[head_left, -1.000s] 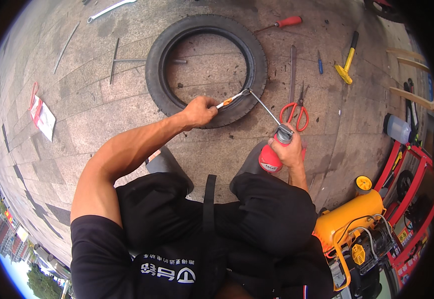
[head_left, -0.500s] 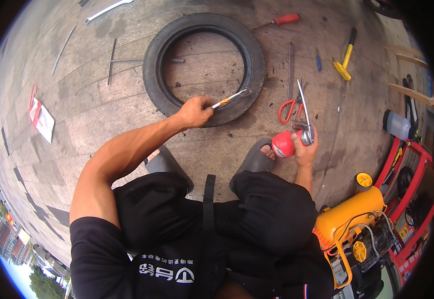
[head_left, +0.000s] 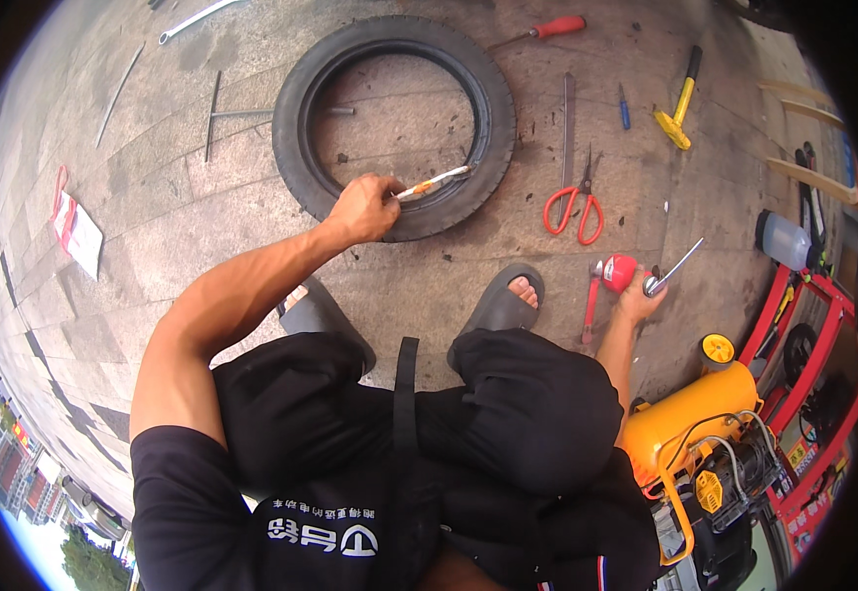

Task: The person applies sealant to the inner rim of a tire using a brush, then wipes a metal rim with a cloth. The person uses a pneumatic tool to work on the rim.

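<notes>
My left hand [head_left: 362, 209] is closed on a white tool with an orange patch [head_left: 427, 183], its far end on the inner bead of the black tire [head_left: 491, 118] lying on the paving. Out to the right, my right hand [head_left: 638, 301] grips a red oil can [head_left: 620, 274] with a long metal spout [head_left: 680, 260], tilted toward the right. Just left of it, a red tool with a pale head [head_left: 591, 305] lies on the floor. Red-handled scissors [head_left: 592, 219] lie right of the tire, beside a long flat bar [head_left: 567, 123].
A yellow hammer [head_left: 682, 110], blue-handled tool [head_left: 624, 106], screwdriver [head_left: 557, 27], T-bar [head_left: 252, 113], wrench [head_left: 193, 22] and white bag [head_left: 79, 231] lie around the tire. At right stand a yellow compressor [head_left: 700, 424], red rack [head_left: 828, 335] and plastic jug [head_left: 784, 239].
My right hand has carried the oil can rightward and down, away from the tire, its spout off the white tool. My left hand has moved slightly up and left, with the tire shifting similarly in view.
</notes>
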Action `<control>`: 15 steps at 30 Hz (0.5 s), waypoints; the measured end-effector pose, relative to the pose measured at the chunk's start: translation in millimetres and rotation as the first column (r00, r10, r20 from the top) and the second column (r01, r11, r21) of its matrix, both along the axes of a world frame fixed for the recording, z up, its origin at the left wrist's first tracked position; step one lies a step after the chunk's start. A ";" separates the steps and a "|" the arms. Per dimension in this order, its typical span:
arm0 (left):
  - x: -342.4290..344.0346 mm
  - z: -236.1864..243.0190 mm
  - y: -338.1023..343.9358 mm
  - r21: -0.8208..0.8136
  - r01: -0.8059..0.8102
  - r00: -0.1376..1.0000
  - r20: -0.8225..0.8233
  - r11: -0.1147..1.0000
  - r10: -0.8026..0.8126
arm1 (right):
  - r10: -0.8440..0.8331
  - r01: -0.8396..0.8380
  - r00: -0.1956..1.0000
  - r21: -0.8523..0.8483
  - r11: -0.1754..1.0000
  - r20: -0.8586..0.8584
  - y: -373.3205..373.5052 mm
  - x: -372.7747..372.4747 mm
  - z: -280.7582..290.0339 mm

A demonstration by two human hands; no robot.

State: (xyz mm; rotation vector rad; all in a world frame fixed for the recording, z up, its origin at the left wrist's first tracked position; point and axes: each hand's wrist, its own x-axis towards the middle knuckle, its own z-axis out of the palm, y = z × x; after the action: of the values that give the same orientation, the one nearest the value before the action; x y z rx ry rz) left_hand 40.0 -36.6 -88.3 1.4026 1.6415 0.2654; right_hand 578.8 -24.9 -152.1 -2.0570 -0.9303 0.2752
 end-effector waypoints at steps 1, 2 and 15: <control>-1.3 -0.2 0.0 0.010 0.004 1.000 0.000 1.000 -0.004 | 0.020 -0.020 1.000 0.009 1.000 -0.006 -5.7 1.5 -1.9; -3.7 0.2 0.2 0.021 0.008 1.000 -0.002 1.000 -0.008 | 0.015 -0.015 0.999 0.010 1.000 -0.037 -11.5 2.1 -3.2; -52.7 19.7 -9.8 -0.071 0.189 0.967 -0.158 0.979 -0.199 | -0.045 0.039 0.994 -0.064 0.997 -0.100 -93.2 -24.4 13.4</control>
State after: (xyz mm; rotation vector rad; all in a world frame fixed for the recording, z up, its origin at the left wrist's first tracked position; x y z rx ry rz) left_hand -12.6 -46.4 -68.6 1.5643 1.6152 -0.0097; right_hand 554.4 -118.2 -138.7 -2.0962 -0.8251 0.3875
